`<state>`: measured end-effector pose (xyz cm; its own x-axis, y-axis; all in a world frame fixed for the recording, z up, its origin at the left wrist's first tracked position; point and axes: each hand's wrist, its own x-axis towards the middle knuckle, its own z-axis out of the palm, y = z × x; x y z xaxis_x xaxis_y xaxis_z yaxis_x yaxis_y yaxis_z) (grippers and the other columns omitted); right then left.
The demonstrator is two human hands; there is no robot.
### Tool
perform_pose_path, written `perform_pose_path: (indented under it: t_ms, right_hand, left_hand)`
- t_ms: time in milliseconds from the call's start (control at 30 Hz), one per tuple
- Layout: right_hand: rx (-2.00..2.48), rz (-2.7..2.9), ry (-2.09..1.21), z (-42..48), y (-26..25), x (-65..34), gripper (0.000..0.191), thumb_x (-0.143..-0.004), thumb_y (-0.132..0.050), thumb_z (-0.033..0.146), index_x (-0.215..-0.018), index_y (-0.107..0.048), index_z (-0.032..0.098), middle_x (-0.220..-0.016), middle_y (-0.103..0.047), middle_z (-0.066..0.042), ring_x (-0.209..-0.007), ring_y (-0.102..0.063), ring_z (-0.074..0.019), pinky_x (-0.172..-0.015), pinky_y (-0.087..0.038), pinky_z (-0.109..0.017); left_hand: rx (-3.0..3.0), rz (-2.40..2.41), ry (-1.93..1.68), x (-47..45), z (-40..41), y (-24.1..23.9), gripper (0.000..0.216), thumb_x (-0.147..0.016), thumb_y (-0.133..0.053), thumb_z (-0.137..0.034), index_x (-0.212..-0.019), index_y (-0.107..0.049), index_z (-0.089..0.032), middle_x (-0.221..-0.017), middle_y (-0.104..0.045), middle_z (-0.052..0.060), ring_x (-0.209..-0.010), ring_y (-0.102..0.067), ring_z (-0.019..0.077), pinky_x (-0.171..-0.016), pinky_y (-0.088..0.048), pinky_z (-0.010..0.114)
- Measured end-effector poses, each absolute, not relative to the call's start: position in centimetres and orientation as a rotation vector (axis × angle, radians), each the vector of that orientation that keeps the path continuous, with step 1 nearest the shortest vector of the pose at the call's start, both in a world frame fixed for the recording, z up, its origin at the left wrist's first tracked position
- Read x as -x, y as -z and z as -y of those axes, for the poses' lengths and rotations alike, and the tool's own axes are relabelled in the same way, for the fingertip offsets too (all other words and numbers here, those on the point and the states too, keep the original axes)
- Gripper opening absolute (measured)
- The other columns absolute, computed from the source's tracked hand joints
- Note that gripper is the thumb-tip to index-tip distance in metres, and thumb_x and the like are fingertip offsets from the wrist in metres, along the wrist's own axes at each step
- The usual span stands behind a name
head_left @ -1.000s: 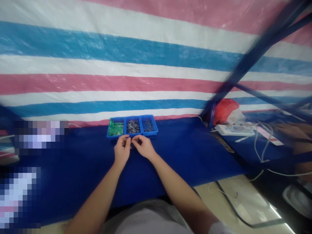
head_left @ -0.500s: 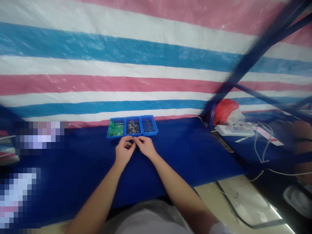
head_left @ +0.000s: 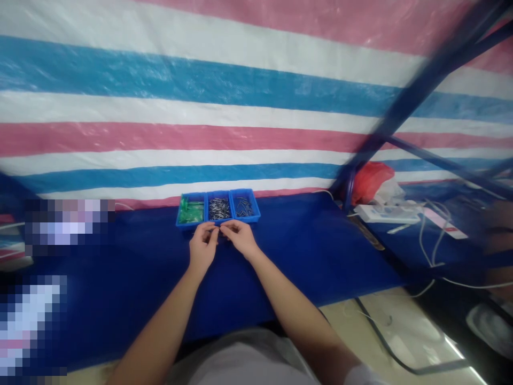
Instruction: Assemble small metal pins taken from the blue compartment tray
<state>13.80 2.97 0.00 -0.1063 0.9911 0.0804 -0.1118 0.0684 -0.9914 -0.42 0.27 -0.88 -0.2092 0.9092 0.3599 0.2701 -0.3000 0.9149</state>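
Both my hands meet just in front of three joined blue bins on the blue table. My left hand [head_left: 202, 247] has its thumb and fingertips pinched together; what it grips is too small to make out. Fingertips of my right hand [head_left: 239, 237] are pinched right beside it, with their contents hidden too. In the left bin [head_left: 179, 218] lie green pieces [head_left: 191, 210]. Many short shiny metal pins [head_left: 219, 208] fill the middle bin. Fewer thin metal pieces [head_left: 242, 206], like small screws or pins, lie in the right bin [head_left: 254, 218].
The blue table [head_left: 312, 246] backs onto a striped plastic sheet [head_left: 200, 144]. At right stand a dark blue metal frame [head_left: 395, 115], a red bag [head_left: 371, 179], a white box [head_left: 387, 214] and loose cables. A person's arm [head_left: 499, 230] shows at the right edge.
My hands have shifted only slightly, the fingertips still together. The left thumb now points up more, closer to its fingers. The bins look unchanged.
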Motion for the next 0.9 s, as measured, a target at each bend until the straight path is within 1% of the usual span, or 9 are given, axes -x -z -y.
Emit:
perform_pose_path:
  t_ms: [200, 300, 400, 533, 700, 900]
  right_hand:
    - [0.967, 1.089, -1.430, -2.76, -0.29, -13.63, 0.033, -0.067, -0.083, 0.043, -0.085, -0.076, 0.016, -0.075, -0.073, -0.005, -0.062, -0.062, -0.0147, -0.060, -0.050, -0.028]
    - [0.943, 1.026, -1.464, -2.74, -0.44, -13.59, 0.034, -0.065, -0.085, 0.043, -0.084, -0.076, 0.016, -0.073, -0.072, -0.004, -0.066, -0.063, -0.0159, -0.061, -0.051, -0.028]
    - [0.935, 1.006, -1.471, -2.74, -0.58, -13.67, 0.033, -0.064, -0.086, 0.042, -0.084, -0.077, 0.016, -0.072, -0.071, -0.004, -0.067, -0.064, -0.0163, -0.061, -0.051, -0.029]
    - [0.945, 1.025, -1.451, -2.68, -0.60, -13.75, 0.033, -0.066, -0.085, 0.043, -0.085, -0.077, 0.017, -0.073, -0.072, -0.004, -0.068, -0.064, -0.0167, -0.063, -0.051, -0.030]
    - [0.933, 1.027, -1.465, -2.70, -0.37, -13.72, 0.033, -0.066, -0.085, 0.042, -0.086, -0.078, 0.017, -0.073, -0.072, -0.004, -0.068, -0.064, -0.0164, -0.063, -0.051, -0.030]
    - [0.896, 0.967, -1.504, -2.84, -0.38, -13.81, 0.031, -0.066, -0.086, 0.042, -0.083, -0.078, 0.017, -0.072, -0.070, -0.004, -0.067, -0.062, -0.0156, -0.063, -0.050, -0.028]
  left_hand:
    - [-1.476, -1.390, -1.517, 0.50, -0.29, 0.75, 0.029, -0.091, -0.061, -0.039, -0.113, -0.061, -0.020, -0.079, -0.068, 0.000, -0.057, -0.062, 0.0103, -0.060, -0.053, 0.025]
    - [-1.448, -1.373, -1.525, 0.42, -0.19, 0.67, 0.032, -0.089, -0.064, -0.041, -0.114, -0.061, -0.020, -0.081, -0.067, 0.001, -0.061, -0.063, 0.0113, -0.061, -0.054, 0.025]
    - [-1.443, -1.385, -1.505, 0.33, -0.17, 0.64, 0.032, -0.087, -0.067, -0.041, -0.110, -0.065, -0.020, -0.084, -0.067, 0.002, -0.064, -0.065, 0.0124, -0.061, -0.055, 0.025]
    - [-1.490, -1.451, -1.459, 0.40, -0.32, 0.81, 0.028, -0.088, -0.064, -0.042, -0.103, -0.069, -0.018, -0.087, -0.071, 0.005, -0.064, -0.065, 0.0137, -0.063, -0.055, 0.027]
    - [-1.550, -1.503, -1.450, 0.62, -0.39, 0.97, 0.025, -0.090, -0.061, -0.041, -0.099, -0.069, -0.019, -0.086, -0.072, 0.005, -0.063, -0.064, 0.0139, -0.066, -0.054, 0.029]
    - [-1.487, -1.438, -1.451, 0.31, -0.18, 0.52, 0.031, -0.087, -0.066, -0.042, -0.106, -0.069, -0.019, -0.088, -0.072, 0.005, -0.064, -0.065, 0.0142, -0.063, -0.055, 0.027]
